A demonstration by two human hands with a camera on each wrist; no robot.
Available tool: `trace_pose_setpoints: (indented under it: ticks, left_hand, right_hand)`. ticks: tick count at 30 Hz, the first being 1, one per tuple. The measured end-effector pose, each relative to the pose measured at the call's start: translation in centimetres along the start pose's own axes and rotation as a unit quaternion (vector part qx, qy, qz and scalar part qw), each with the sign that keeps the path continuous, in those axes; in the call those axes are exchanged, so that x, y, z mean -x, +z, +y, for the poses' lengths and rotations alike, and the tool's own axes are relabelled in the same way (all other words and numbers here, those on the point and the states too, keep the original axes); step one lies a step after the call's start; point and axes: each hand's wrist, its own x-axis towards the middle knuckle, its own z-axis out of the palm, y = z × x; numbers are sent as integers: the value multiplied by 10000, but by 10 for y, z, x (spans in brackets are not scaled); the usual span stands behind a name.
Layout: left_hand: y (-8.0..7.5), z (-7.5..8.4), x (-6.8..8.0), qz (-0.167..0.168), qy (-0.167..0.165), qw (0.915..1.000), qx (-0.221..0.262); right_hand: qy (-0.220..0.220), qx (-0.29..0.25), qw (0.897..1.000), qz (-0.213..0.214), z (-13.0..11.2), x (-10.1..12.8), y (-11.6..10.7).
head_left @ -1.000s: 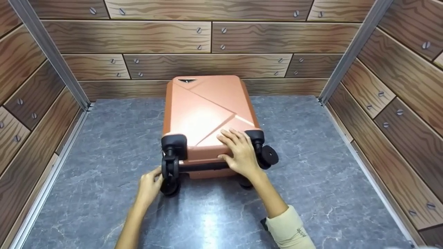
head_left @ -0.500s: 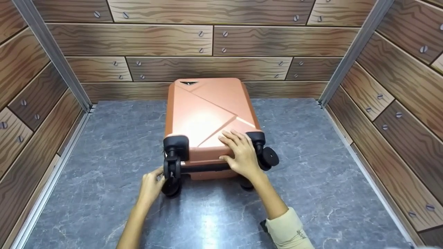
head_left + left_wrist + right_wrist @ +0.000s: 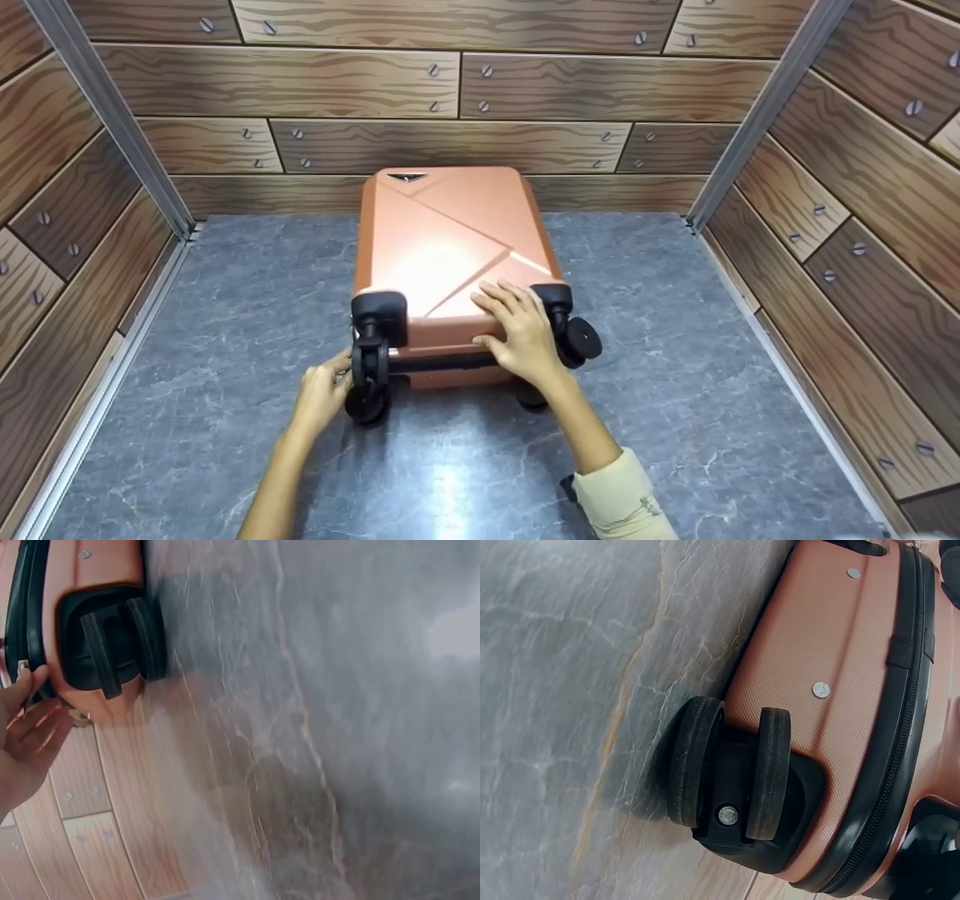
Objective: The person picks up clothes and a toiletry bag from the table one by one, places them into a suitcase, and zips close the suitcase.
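Note:
A rose-gold hard-shell suitcase (image 3: 450, 247) lies flat on the floor, its wheel end toward me. At its near left corner, my left hand (image 3: 321, 396) reaches behind the black wheels. Seen from the left wrist, the thumb and forefinger pinch a small metal zipper pull (image 3: 24, 669) on the black zipper band (image 3: 34, 622). My right hand (image 3: 525, 341) rests on the near right part of the lid, fingers spread over the edge and thumb on the end face. The right wrist view shows the zipper (image 3: 900, 746) running along the wheel end, closed there.
The suitcase's black double wheels (image 3: 583, 339) stick out at its near corners, both upper and lower. Grey marble-patterned floor (image 3: 690, 360) surrounds it. Wood-patterned walls (image 3: 360, 82) stand behind and at both sides, with metal rails (image 3: 112, 120) at the corners.
My left hand has shifted very slightly away from me along the suitcase's left side. The right hand and the suitcase stay in place.

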Motion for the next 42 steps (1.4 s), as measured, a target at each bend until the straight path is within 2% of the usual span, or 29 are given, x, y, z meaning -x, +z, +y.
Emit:
trace_pose_setpoints:
  ticks: [3, 7, 10, 14, 17, 21, 23, 25, 27, 32, 34, 36, 42]
  left_hand:
    - [-1, -4, 0, -33, 206, 9998, 5]
    - [-1, -12, 0, 29, 447, 9984, 358]
    - [-1, -18, -2, -21, 413, 9963, 747]
    - [-2, -22, -4, -182, 120, 9908, 1332]
    - [-9, -12, -7, -401, -282, 9792, 1967]
    - [-15, -7, -8, -648, -965, 9522, 2823]
    - [-15, -13, -8, -679, -1205, 9407, 3097]
    - [-17, -16, -9, -708, -1346, 9344, 3221]
    - [-16, -23, -12, -790, -1270, 9405, 3049]
    - [-12, -30, -20, -930, -807, 9700, 2094]
    - [-12, -28, -21, -881, -703, 9769, 1817]
    - [-10, -27, -21, -791, -575, 9811, 1668]
    - [-3, -32, -17, -584, -269, 9820, 1777]
  right_hand:
    - [-2, -1, 10000, 18, 0, 0, 0]
    - [-38, -10, 10000, 55, -1, -1, 1]
    - [-61, -43, 10000, 66, -2, -1, 1]
    - [-45, -83, 9999, 95, -2, -1, 1]
    - [-32, -75, 9999, 116, -2, -1, 1]
    - [-5, -56, 9999, 159, -3, 1, 2]
    - [-12, -70, 9998, 171, -3, 2, 3]
    - [-26, -65, 9999, 144, -4, 2, 3]
    - [-35, -82, 9999, 142, -3, 2, 3]
    - [38, -138, 9998, 161, 0, 0, 0]
    - [61, -143, 9998, 123, 0, -1, 0]
    - [59, -135, 9999, 72, 1, 0, 0]
    - [38, -187, 9998, 87, 1, 0, 2]
